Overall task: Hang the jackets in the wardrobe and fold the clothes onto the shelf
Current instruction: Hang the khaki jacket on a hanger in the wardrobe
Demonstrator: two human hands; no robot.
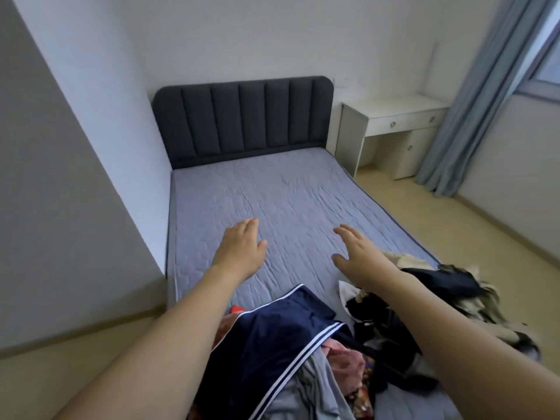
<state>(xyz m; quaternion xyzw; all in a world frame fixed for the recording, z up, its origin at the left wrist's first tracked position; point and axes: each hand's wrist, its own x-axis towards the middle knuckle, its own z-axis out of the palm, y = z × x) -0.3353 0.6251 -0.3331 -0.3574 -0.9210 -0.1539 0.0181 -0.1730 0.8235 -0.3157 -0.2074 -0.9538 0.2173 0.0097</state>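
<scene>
A heap of clothes lies on the near end of the bed [272,192]. On top is a navy garment with white stripes [266,338]. Beside it are a pink floral piece [345,362], a grey one [315,395], and a dark and beige pile [448,292] to the right. My left hand [239,250] and my right hand [360,253] are stretched out above the bare mattress beyond the heap, fingers straight, holding nothing. No wardrobe or shelf shows in this view.
A dark padded headboard [242,116] stands at the far end of the bed. A white desk with drawers [394,122] sits at the back right beside a blue curtain [472,95]. A wall [60,207] runs close along the bed's left side. Beige floor [454,225] lies to the right.
</scene>
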